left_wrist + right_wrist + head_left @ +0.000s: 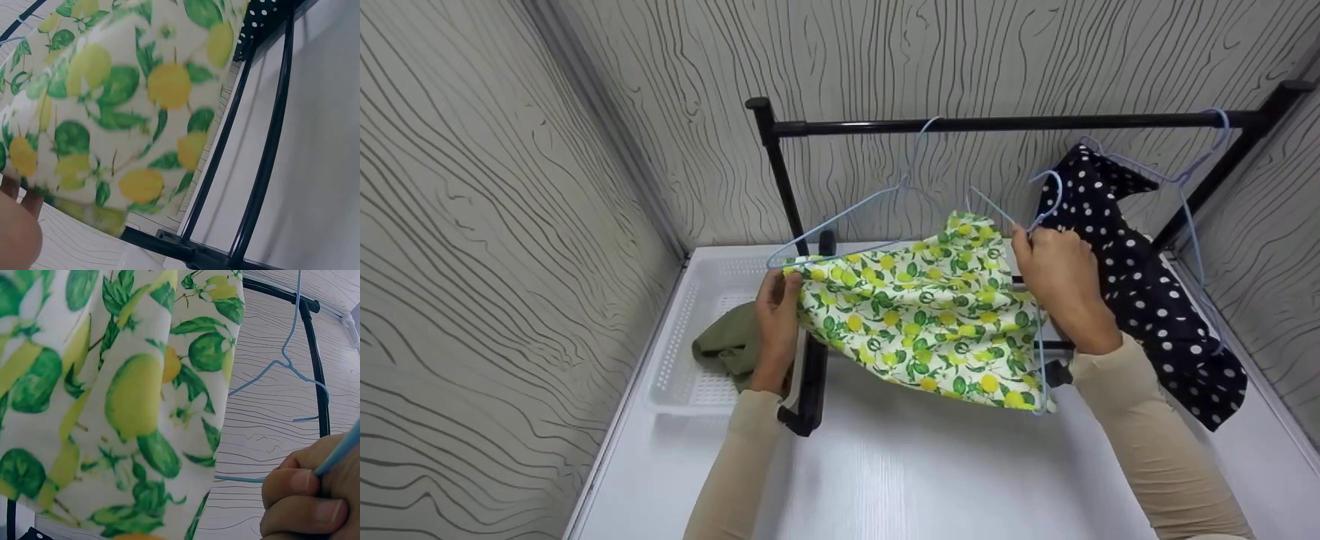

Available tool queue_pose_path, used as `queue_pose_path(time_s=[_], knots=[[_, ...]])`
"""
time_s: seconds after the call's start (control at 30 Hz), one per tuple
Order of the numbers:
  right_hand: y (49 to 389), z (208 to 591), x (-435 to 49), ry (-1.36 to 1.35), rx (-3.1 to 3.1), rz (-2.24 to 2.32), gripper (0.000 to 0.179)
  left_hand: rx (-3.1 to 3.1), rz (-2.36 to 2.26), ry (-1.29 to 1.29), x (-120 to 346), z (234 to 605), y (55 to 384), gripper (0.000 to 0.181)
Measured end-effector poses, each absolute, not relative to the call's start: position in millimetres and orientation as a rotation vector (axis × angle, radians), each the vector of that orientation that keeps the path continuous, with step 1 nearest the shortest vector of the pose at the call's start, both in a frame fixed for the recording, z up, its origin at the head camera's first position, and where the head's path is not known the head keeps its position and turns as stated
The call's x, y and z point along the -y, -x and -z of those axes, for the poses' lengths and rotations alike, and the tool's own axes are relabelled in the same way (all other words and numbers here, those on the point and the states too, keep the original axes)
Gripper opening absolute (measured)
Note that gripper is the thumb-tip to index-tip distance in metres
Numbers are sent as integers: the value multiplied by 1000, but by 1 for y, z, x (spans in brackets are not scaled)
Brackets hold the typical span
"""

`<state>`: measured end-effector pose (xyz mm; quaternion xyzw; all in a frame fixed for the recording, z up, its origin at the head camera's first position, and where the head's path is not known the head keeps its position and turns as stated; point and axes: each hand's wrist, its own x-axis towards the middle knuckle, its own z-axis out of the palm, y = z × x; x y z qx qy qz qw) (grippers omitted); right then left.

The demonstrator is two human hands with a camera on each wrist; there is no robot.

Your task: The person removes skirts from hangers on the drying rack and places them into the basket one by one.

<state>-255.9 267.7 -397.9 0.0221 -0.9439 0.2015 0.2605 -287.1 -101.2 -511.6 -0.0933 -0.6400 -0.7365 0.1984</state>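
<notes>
A white garment (919, 322) printed with lemons and green leaves is spread between both hands. My left hand (778, 319) pinches its left edge, thumb in front; in the left wrist view, the cloth hides much of that hand's surroundings. My right hand (1061, 281) grips a light blue wire hanger (1051, 196) just below its hook. Part of that hanger runs down the garment's right side, and the cloth covers other parts. A second blue hanger (840, 214) hangs from the rail, its left corner just above my left hand. In the right wrist view, curled fingers (292, 489) hold the wire.
A black clothes rack (997, 124) spans the back. At its right end, a navy polka-dot garment (1140, 277) hangs on a blue hanger (1192, 202). A white perforated basket (671, 367) at left holds an olive-green cloth (727, 341). Patterned walls enclose the white table (885, 480).
</notes>
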Motion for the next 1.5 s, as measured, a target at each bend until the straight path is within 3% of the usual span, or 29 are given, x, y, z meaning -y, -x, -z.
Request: queue_pose_path(time_s=[0.27, 0.43, 0.87, 1.17, 1.5], knots=[[255, 400, -271, -38, 2582, -537, 57, 1709, 2097, 304, 107, 491, 283, 9], [253, 398, -272, -5, 2606, -559, 55, 1719, 2010, 442, 109, 472, 278, 18], [250, 396, -279, 37, 2598, -652, 60, 1622, 2053, 409, 124, 439, 275, 27], [254, 396, -280, 0, 2598, -722, 41, 1615, 2031, 365, 133, 429, 274, 30], [257, 395, -282, -46, 2546, -719, 40, 1621, 2028, 306, 146, 414, 275, 32]])
